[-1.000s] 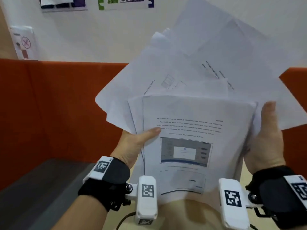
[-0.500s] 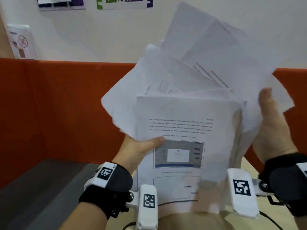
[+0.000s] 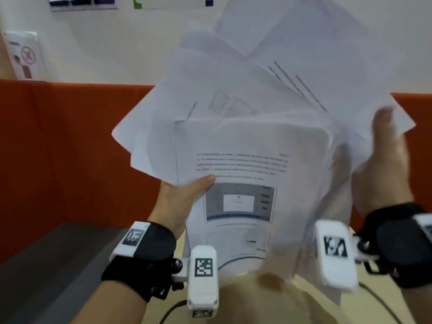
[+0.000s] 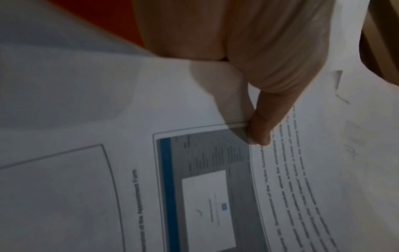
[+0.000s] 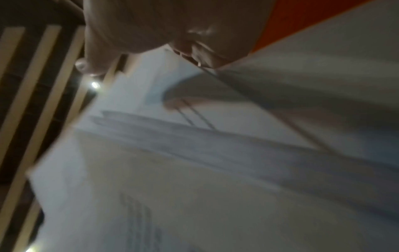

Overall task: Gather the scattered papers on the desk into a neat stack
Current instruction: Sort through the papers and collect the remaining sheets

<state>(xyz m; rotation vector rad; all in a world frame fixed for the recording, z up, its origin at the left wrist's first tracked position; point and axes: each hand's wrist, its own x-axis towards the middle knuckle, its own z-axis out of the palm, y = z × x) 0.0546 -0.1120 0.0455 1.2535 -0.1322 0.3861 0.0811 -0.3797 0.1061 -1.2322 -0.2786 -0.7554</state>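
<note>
both hands (image 3: 280,183) grip fanned, thin white papers (image 3: 245,146).

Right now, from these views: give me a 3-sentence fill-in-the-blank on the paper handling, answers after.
1. The papers are held up in the air by ____ hands.
2. The left hand pins the front sheet with its ____, seen pressing beside the printed screenshot in the left wrist view.
3. Behind the papers, below the white wall, runs a panel coloured ____.

Answers: both; thumb; orange
</note>
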